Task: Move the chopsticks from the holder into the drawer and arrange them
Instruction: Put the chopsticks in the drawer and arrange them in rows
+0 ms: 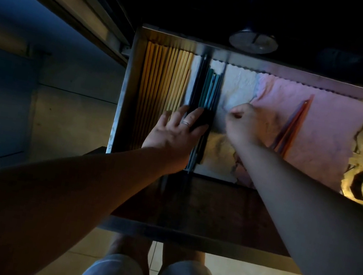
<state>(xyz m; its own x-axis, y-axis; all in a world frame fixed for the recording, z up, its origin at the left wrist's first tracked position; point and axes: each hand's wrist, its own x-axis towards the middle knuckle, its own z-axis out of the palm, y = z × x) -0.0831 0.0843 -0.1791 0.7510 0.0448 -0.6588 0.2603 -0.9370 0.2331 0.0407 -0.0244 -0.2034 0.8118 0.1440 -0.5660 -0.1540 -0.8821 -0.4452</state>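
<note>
The left hand [177, 129] lies flat, fingers spread, on the dark chopsticks [208, 88] in the drawer [125, 93], wooden ones [163, 81] just left of its fingertips. If it pushes unevenly, the dark row could skew or ride over its neighbours. The right hand [241, 121], curled shut, seems to pinch the liner [240, 84]; tugging it could roll the orange pair [291, 125] beyond its knuckles.

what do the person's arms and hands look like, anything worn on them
Both forearms are bare, with no sleeves, gloves or watch in view. The left hand has a thin silver-coloured ring on one finger. The right hand shows no ring or band that the dim light lets me see.
</note>
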